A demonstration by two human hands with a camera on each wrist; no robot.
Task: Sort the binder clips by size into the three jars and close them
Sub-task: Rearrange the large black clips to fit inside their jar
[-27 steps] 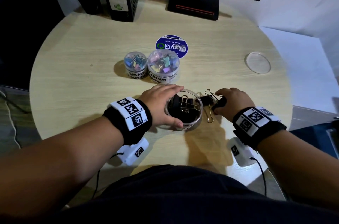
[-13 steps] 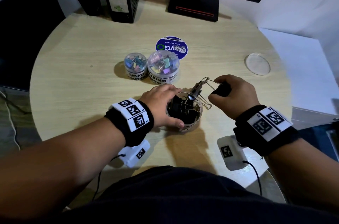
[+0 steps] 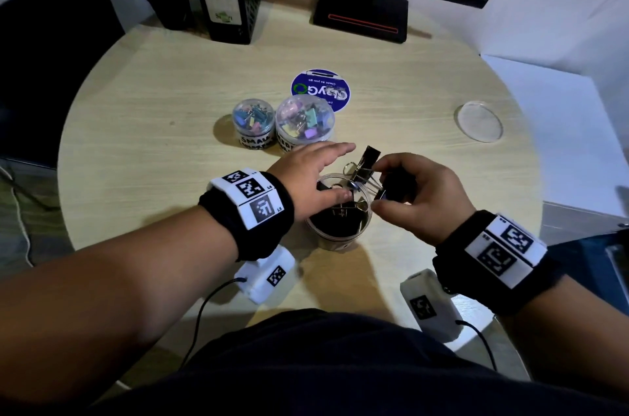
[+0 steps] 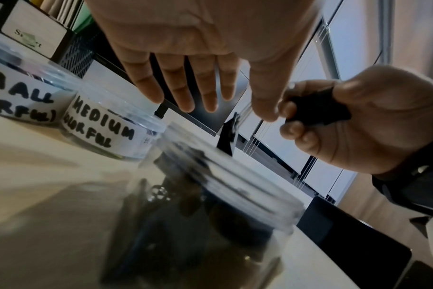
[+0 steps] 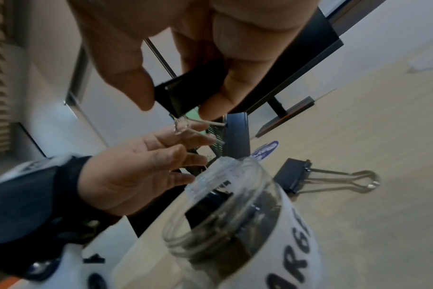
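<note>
An open clear jar (image 3: 335,231) holding large black binder clips stands near the table's front edge. My right hand (image 3: 386,189) hovers just right of its mouth and pinches a large black clip (image 5: 191,88). A second black clip (image 5: 236,135) dangles from it by tangled wire handles, above the jar's far rim. My left hand (image 3: 316,173) is over the jar's left side with its fingers (image 4: 185,88) straight, holding nothing. A third large clip (image 5: 309,176) lies on the table beyond the jar. The lidded small jar (image 3: 253,124) and lidded medium jar (image 3: 304,124) stand behind.
A clear lid (image 3: 480,121) lies at the table's right. A blue round sticker (image 3: 320,90) is behind the medium jar. A black file holder (image 3: 228,7) and a monitor base (image 3: 360,18) stand at the back edge. The round table (image 3: 153,109) drops off on all sides.
My right hand rose from the table with the clip and moved left over the jar, the second clip swinging along. My left hand let go of the jar and straightened its fingers.
</note>
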